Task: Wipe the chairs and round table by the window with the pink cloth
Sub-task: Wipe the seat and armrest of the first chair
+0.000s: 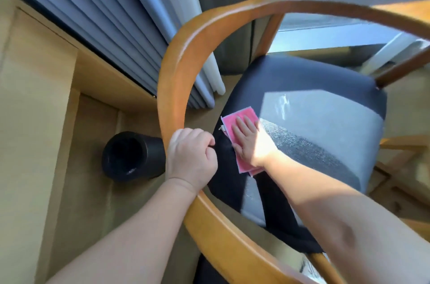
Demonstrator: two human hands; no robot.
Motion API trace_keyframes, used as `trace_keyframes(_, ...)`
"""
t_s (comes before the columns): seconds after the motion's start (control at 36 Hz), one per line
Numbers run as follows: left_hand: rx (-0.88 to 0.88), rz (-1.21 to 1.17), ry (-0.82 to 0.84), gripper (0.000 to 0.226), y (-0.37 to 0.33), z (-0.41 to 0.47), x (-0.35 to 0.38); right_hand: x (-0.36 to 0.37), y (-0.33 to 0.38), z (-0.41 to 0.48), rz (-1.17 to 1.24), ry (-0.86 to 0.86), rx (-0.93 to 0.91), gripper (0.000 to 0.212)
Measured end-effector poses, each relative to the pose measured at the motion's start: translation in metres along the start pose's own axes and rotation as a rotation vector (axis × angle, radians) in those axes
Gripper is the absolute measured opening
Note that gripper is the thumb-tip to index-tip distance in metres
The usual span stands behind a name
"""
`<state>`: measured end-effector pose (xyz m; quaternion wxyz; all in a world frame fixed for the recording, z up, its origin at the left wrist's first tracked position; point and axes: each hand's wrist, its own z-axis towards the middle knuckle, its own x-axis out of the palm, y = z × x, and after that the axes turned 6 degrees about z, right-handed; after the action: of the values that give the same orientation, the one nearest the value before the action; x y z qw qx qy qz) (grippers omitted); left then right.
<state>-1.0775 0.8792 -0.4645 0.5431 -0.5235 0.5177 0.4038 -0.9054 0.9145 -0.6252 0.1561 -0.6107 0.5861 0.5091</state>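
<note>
Right hand (250,142) flat on pink cloth (242,118); left hand (190,158) grip holding chair rail (176,69).

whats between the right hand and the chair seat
The pink cloth, pressed flat under the right hand on the dark seat, as the head view shows.
</note>
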Motion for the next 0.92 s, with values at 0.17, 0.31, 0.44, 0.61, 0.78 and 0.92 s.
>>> trace_keyframes(0.17, 0.522, 0.061, -0.075, 0.011, 0.048, 0.064, -0.030, -0.024, 0.010, -0.021, -0.045, 0.136, 0.124, 0.062)
trace_keyframes(0.31, 0.645, 0.169, -0.038, 0.034, 0.060, 0.127, -0.061, -0.031, 0.016, -0.031, 0.013, 0.128, 0.196, 0.060)
trace_keyframes(0.44, 0.424, 0.153, 0.115, 0.066, 0.036, 0.174, -0.078, -0.036, 0.025, -0.037, 0.144, -0.048, 0.241, 0.039)
trace_keyframes(0.61, 0.235, 0.098, 0.271, 0.068, 0.014, 0.222, -0.082, -0.034, 0.025, -0.017, 0.057, 0.004, 0.269, 0.074)
trace_keyframes(0.78, 0.278, 0.203, 0.287, 0.031, -0.015, 0.269, -0.072, -0.016, 0.016, -0.008, 0.103, -0.166, 0.186, 0.060)
trace_keyframes(0.92, 0.313, 0.273, 0.316, 0.028, -0.045, 0.306, -0.054, 0.016, 0.012, 0.006, 0.076, -0.368, 0.094, 0.043)
